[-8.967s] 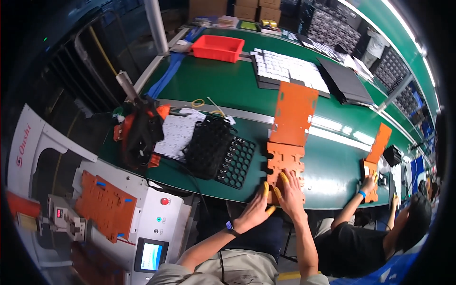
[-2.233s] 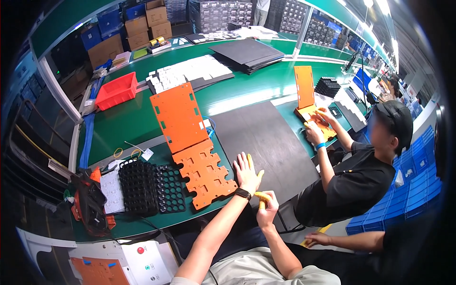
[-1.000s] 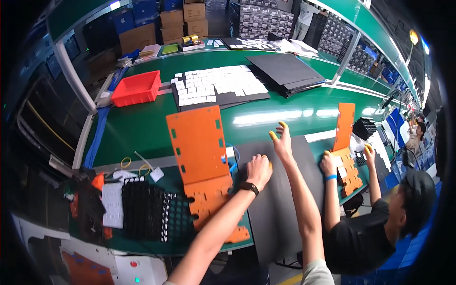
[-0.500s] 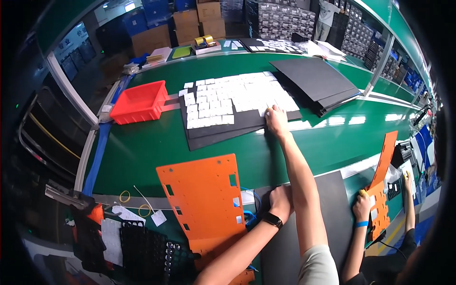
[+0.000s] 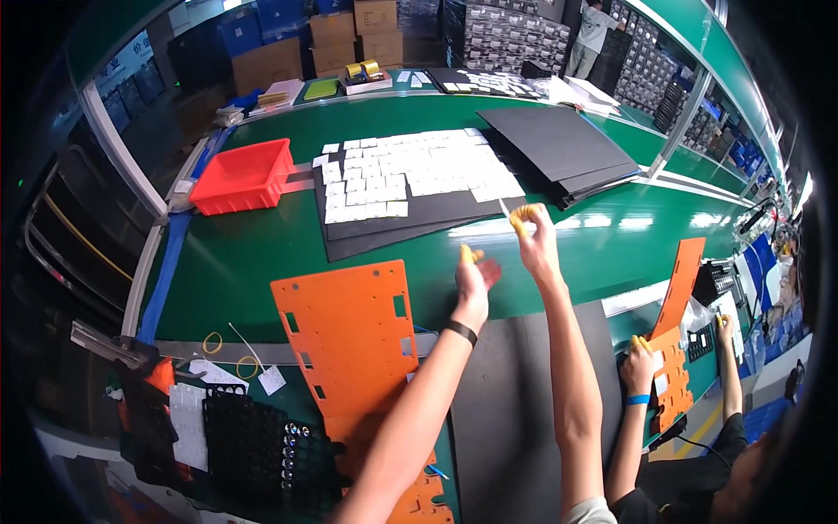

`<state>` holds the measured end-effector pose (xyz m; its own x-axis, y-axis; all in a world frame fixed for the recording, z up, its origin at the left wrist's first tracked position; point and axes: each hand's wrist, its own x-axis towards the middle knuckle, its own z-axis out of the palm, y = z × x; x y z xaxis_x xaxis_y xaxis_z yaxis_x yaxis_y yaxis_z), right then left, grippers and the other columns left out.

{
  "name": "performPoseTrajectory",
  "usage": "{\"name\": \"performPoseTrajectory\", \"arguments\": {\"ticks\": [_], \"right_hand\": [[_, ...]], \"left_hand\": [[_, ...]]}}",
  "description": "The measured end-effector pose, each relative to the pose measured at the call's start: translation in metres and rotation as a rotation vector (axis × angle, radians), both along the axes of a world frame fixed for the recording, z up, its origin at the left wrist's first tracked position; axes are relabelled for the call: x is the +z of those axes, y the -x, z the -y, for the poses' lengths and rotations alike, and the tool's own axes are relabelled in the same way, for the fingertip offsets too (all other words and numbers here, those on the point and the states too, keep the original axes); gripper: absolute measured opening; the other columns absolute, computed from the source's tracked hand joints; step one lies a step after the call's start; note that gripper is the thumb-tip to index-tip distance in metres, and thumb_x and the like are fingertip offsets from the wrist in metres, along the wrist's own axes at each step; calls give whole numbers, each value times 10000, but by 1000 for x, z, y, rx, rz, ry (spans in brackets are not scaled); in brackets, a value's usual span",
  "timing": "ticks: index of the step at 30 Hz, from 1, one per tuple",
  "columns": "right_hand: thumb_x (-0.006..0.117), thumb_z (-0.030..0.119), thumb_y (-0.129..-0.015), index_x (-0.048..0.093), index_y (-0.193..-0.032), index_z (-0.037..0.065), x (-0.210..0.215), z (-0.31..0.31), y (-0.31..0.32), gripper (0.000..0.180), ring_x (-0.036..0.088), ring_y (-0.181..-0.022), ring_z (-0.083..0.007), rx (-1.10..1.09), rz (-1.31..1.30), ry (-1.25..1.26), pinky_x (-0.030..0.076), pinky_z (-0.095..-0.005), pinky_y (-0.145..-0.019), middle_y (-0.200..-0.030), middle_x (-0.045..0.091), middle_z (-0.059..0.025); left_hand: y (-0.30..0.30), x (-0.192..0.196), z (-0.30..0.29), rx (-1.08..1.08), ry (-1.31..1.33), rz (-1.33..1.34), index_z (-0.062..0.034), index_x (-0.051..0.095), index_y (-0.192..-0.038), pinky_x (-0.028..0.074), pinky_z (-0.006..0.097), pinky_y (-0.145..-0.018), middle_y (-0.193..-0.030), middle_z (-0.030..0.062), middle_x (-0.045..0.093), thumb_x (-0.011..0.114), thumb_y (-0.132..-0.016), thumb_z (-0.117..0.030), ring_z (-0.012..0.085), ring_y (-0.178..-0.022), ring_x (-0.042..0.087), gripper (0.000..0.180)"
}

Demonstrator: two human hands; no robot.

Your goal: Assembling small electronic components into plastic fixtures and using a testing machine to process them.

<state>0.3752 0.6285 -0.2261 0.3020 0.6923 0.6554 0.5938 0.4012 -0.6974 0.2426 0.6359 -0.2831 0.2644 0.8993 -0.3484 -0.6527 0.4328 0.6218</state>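
My right hand (image 5: 536,234), with yellow finger covers, pinches a small white card (image 5: 504,208) seen nearly edge-on. It hangs just off the near right corner of a black sheet (image 5: 367,230), which is covered with rows of white cards (image 5: 375,179). My left hand (image 5: 474,284), also with yellow finger covers and a dark wristband, is raised with its fingers apart and holds nothing. Left of it stands an orange panel (image 5: 345,323) with rectangular cut-outs, its lower part behind my left forearm. Beneath my forearms lies a large dark grey board (image 5: 493,393).
A red bin (image 5: 240,179) stands at the left of the green table. Black folders (image 5: 563,148) are stacked at right. Lower left are black trays (image 5: 249,437) and yellow rings (image 5: 248,367). At right, a co-worker's hand (image 5: 640,367) holds another orange panel (image 5: 676,306).
My right hand has lifted from the card rows and drawn nearer, a white card in its pinch. The left hand has risen from beside the orange panel and opened. The whole view has shifted slightly.
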Motion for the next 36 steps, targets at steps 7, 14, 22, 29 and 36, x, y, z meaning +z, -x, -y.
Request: {"name": "performPoseTrajectory", "arguments": {"ticks": [7, 14, 22, 29, 36], "right_hand": [[766, 140, -848, 749, -942, -4, 17, 20, -8, 172, 668, -935, -263, 193, 84, 500, 508, -371, -876, -936, 707, -123], [754, 190, -851, 729, -1028, 49, -40, -114, -45, 228, 688, -945, -350, -177, 429, 392, 549, -428, -851, -1017, 704, -149], [668, 31, -837, 654, -858, 7, -78, -157, -71, 35, 637, -903, -390, -180, 500, 203, 518, -457, -807, -929, 641, -166], [710, 82, -874, 742, -963, -42, -1, -65, -43, 156, 719, -823, -218, 187, 366, 734, 560, -360, -756, -841, 741, -136], [698, 111, -823, 750, -1038, 24, -29, -120, -83, 238, 727, -878, -357, -269, 365, 314, 565, -446, -831, -1018, 747, -181]], "left_hand": [[-38, -17, -22, 159, 318, 488, -89, 571, -1293, 568, 361, -755, -1010, 135, 696, 391, -1063, -428, 254, -819, 655, 447], [-55, -24, 5, 56, 237, 285, -87, 651, -1076, 336, 277, -522, -938, 77, 683, 505, -996, -418, 131, -570, 408, 371], [-71, -31, -7, -19, 275, 334, -72, 557, -1345, 409, 277, -647, -1232, 125, 694, 490, -984, -479, 158, -754, 561, 548], [-70, -10, -45, 97, 378, 454, -63, 564, -1257, 448, 461, -1048, -1258, 153, 618, 481, -945, -669, 327, -1164, 598, 686], [-74, -30, -60, 32, 261, 273, -105, 632, -1001, 455, 300, -535, -970, 93, 705, 446, -1005, -307, 176, -639, 548, 274]]}}
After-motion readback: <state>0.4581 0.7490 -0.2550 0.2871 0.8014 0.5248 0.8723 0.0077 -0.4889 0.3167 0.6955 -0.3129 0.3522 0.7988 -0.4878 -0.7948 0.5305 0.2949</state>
